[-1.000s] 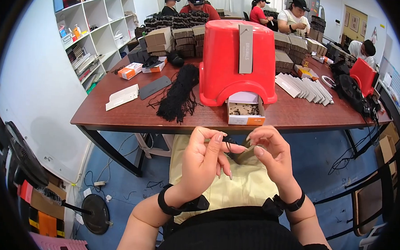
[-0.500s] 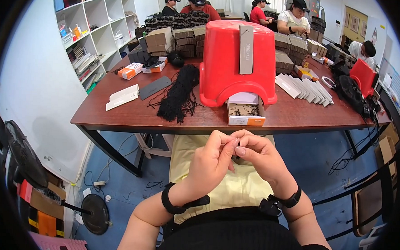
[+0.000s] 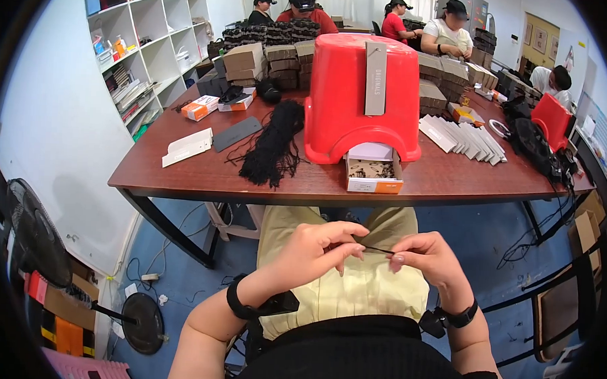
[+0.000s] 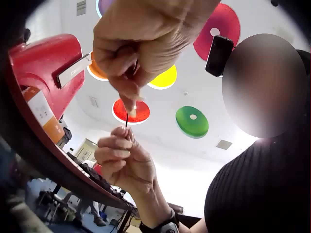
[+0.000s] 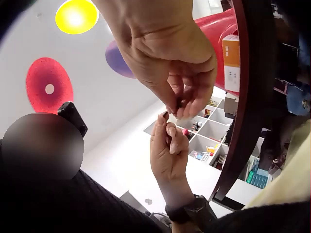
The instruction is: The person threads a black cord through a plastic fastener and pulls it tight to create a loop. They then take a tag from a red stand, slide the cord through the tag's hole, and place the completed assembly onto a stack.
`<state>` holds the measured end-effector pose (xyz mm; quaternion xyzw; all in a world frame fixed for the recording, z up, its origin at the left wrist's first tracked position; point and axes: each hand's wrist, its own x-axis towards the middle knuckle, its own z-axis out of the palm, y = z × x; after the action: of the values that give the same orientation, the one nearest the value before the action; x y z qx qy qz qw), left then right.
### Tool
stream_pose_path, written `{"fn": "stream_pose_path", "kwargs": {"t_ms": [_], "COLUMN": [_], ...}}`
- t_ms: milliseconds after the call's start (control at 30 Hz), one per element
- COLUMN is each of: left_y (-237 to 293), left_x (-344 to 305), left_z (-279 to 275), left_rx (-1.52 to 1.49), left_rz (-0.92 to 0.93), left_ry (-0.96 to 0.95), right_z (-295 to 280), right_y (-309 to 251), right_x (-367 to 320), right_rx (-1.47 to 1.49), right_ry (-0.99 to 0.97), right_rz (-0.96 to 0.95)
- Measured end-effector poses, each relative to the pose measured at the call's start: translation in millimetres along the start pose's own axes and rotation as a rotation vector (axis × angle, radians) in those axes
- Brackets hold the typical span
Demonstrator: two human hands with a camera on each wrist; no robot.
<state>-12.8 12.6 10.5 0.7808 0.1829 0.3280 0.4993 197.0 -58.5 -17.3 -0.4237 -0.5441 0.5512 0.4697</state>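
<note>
A thin black cord [image 3: 380, 250] runs taut between the two hands over the lap. My left hand [image 3: 319, 252] pinches one end between thumb and forefinger. At the other end, my right hand [image 3: 430, 258] holds the cord in the same kind of pinch. From the left wrist view, the cord [image 4: 127, 120] shows as a short dark line between the fingertips. On the table beyond lies a bundle of black cords [image 3: 276, 148]. An open box [image 3: 373, 184] of small dark metal pieces sits at the table's front edge.
A red plastic stool [image 3: 331, 96] stands on the table [image 3: 202, 175] with a grey hang tag [image 3: 376, 81] on it. White tags [image 3: 189, 148] and a dark tag [image 3: 237, 133] lie left, fanned tags [image 3: 463, 138] right. Other people work behind stacked boxes [image 3: 245, 61].
The hands came together at the fingertips, then drew apart and lower toward the lap, with the cord now stretched straight between them. Things on the table stayed put.
</note>
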Motion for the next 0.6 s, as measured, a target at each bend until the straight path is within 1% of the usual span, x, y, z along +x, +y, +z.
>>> {"fn": "stream_pose_path", "kwargs": {"t_ms": [33,100,133,167,200,233,300,333,367,433,467,500,567,600], "left_y": [1,4,4,4,3,0,-11,-14,-15,-15,-18,-20,-24,-27], "left_x": [0,2,3,6,10,14,22,26,29,34,36,38,39,39], "left_z": [-2,-5,-4,-1,3,7,14,16,18,21,21,20,15,13], "left_rx": [0.003,-0.062,-0.064,-0.032,0.001,-0.001,0.115,0.137,0.134,0.241,0.233,0.233,0.291,0.274], "left_rz": [-0.003,-0.158,-0.159,-0.124,-0.087,-0.083,0.070,0.064,0.068,0.106,0.131,0.133,0.179,0.133], "left_ry": [0.003,-0.039,-0.043,-0.086,-0.128,-0.129,-0.239,-0.264,-0.267,-0.233,-0.196,-0.200,-0.090,-0.081], "right_z": [-5,-11,-15,-19,-25,-25,-20,-19,-12,5,8,8,8,12], "right_y": [1,-2,-4,-7,-9,-10,-11,-12,-12,-9,-5,-6,-7,-11], "right_x": [-2,-4,-4,-4,0,4,14,20,22,27,31,32,34,33], "right_rx": [-0.001,0.006,-0.067,-0.144,-0.368,-0.371,-0.814,-0.735,-0.738,-0.056,-0.057,-0.057,0.045,0.001], "right_ry": [0.033,0.050,-0.013,-0.075,-0.188,-0.185,-0.213,-0.285,-0.281,-0.356,-0.364,-0.360,-0.258,-0.206], "right_rz": [0.006,0.029,0.068,0.107,0.100,0.101,-0.307,-0.298,-0.295,-0.093,-0.099,-0.100,0.095,0.050]}}
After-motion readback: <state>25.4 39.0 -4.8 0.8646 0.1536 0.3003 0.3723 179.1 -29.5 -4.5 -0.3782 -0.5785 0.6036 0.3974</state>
